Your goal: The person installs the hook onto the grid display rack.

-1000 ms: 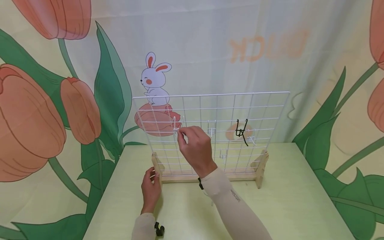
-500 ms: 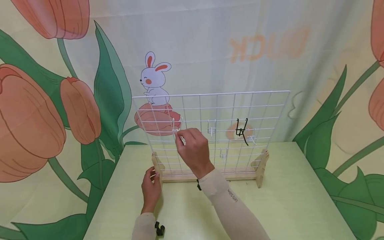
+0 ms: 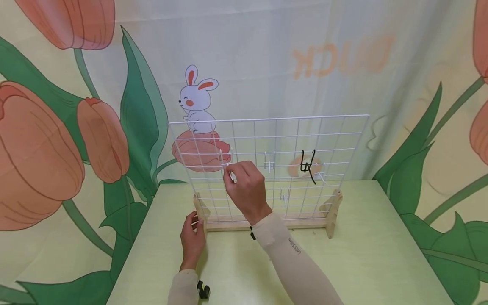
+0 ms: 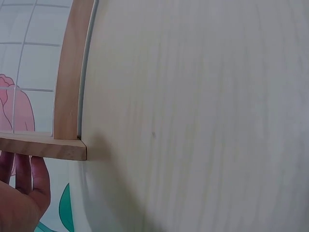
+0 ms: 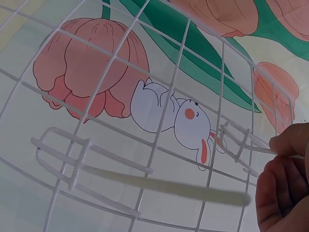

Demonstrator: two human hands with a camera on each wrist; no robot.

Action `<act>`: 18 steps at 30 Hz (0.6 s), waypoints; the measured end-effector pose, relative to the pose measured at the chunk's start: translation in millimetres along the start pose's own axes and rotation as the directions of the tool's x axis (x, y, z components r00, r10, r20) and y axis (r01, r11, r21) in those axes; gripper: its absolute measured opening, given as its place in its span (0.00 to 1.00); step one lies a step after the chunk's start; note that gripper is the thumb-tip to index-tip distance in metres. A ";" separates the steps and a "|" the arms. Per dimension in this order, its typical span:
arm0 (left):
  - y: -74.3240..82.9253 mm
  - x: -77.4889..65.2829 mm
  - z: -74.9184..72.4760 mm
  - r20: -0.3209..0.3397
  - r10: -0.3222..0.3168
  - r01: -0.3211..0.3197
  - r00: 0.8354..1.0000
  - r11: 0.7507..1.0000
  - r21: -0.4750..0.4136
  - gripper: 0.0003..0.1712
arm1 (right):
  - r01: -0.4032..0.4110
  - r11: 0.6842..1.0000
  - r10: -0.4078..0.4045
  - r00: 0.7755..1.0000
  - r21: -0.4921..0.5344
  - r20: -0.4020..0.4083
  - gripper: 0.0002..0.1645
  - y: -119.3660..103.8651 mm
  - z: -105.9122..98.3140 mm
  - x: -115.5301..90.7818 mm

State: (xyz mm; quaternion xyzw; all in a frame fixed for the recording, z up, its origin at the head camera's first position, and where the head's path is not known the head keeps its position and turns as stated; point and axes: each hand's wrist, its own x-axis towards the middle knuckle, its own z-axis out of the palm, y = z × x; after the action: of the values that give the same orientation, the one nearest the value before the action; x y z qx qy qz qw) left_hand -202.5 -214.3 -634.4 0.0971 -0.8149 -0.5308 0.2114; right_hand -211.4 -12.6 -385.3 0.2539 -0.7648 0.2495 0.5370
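Note:
My right hand (image 3: 248, 190) pinches the prong of a white wire hook (image 5: 236, 140) between thumb and forefinger, at the left part of a white wire grid panel (image 3: 254, 127). The hook's upright wires lie against the grid; whether they are fully caught on a bar is hard to tell. The panel stands upright in a wooden stand (image 3: 228, 227). Down at its left end, my left hand (image 3: 192, 245) rests its fingers (image 4: 40, 179) against the outer face of the wooden end piece (image 4: 48, 151). Nothing is gripped in that hand.
On the grid hang another white hook (image 3: 269, 166), a black hook (image 3: 306, 167), a white hook at the right (image 3: 319, 175) and one lower down (image 3: 284, 197). A pale table (image 3: 366, 254) bears the stand. Behind it hangs a printed curtain (image 3: 267, 55).
The right hand has shifted slightly left along the grid with its pinch on the white hook kept. My left hand stays at the stand's end.

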 end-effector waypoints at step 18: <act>0.9 -0.5 -2.0 0.007 0.015 -0.015 1.000 1.000 -0.021 0.19 | -0.005 1.000 0.005 0.999 -0.004 0.047 0.08 3.5 8.6 -16.8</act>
State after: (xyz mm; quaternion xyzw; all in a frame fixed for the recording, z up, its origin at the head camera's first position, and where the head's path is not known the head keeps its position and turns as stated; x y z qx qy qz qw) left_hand -201.1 -215.3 -633.0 0.0867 -0.8108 -0.5380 0.2137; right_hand -214.7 -13.6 -404.2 0.2567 -0.7784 0.2432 0.5188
